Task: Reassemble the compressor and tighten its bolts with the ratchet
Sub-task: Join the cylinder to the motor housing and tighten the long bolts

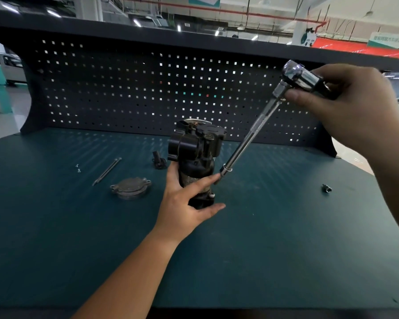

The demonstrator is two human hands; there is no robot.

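A: Two grips, one tool. Where is the compressor (195, 155)?
B: Standing on the worktop (274, 238), clasped round its lower body by my left grip (187, 201). My right grip (348, 107), higher and to the right, is clamped on the ratchet (301, 75). Its extension bar (249, 139) slants down-left, tip at my left forefinger, just beside the housing.
A: Next?
B: Probably seating the socket; which bolt, I cannot tell.
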